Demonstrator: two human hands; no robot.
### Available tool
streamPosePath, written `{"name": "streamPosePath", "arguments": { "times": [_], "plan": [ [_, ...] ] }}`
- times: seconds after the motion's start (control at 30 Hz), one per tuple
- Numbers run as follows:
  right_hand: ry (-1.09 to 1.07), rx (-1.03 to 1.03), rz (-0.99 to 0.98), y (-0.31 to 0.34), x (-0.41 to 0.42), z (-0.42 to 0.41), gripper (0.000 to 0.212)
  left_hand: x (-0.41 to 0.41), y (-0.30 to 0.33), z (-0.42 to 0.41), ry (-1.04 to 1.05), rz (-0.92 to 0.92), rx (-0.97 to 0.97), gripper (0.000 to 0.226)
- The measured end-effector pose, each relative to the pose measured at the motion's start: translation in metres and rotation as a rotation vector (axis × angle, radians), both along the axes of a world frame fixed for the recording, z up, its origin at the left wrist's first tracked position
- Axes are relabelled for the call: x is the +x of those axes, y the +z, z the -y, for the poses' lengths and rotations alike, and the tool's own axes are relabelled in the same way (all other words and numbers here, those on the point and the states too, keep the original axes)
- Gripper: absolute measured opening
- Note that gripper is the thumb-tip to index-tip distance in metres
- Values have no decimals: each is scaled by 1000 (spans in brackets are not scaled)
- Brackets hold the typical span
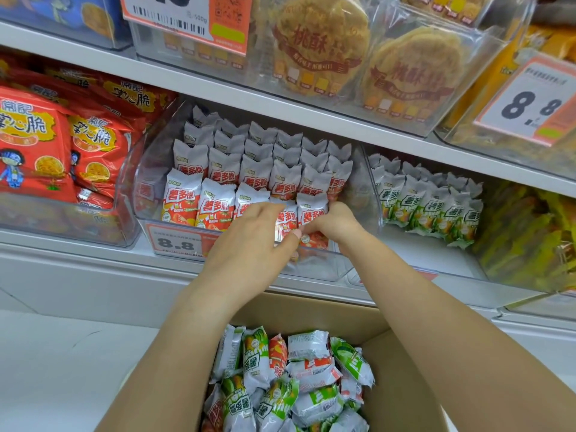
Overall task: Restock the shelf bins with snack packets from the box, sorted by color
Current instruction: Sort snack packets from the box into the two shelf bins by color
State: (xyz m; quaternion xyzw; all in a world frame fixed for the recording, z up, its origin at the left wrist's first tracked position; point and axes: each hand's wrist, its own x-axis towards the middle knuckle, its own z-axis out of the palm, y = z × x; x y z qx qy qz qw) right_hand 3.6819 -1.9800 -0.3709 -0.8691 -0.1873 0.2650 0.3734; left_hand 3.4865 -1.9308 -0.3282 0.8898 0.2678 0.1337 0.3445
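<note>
Left hand: the left hand (249,241) is reaching into the front of the clear bin, fingers curled, thumb and fingertips pinching a red packet (285,224) in the front row.
Right hand: the right hand (335,224) is sitting just beside the left one, fingers curled and gripping the neighbouring red packet (312,213) at its lower half.
Red bin: the clear bin (314,263) on the middle shelf is holding rows of upright silver-and-red packets (224,173), standing packed side by side from front to back; both held packets are standing at the right end of the front row.
Green bin: the next bin to the right (372,182) is holding upright silver-and-green packets (430,210), leaning slightly, in rows of their own.
Box: an open cardboard box (402,394) is sitting below the shelf between the forearms, holding a loose jumble of green packets (274,400) and red packets (314,367) lying at all angles.
Price tag: an orange-and-white tag (177,243) reading 8.8 is hanging on the front of the red bin, just left of the left hand.
Left neighbour: large red snack bags (34,145) are filling the bin to the left.
Upper shelf: clear tubs of round biscuits (321,45) are standing above.
</note>
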Motion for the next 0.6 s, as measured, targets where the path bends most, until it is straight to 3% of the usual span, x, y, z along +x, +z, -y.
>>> {"name": "streamPosePath", "arguments": {
  "times": [0.1,0.27,0.37,0.6],
  "plan": [
    [27,-132,111,-4,-1,-1,45,-3,-1,-4,15,-2,38,54],
    [-174,172,10,-4,4,-2,61,-8,-2,-2,14,-30,77,51],
    [-156,178,-5,-2,0,-5,64,-9,-3,-4,6,-41,71,52],
    [-102,157,-104,-5,0,-4,47,-11,-1,-6,7,-32,65,54]
  ]
}}
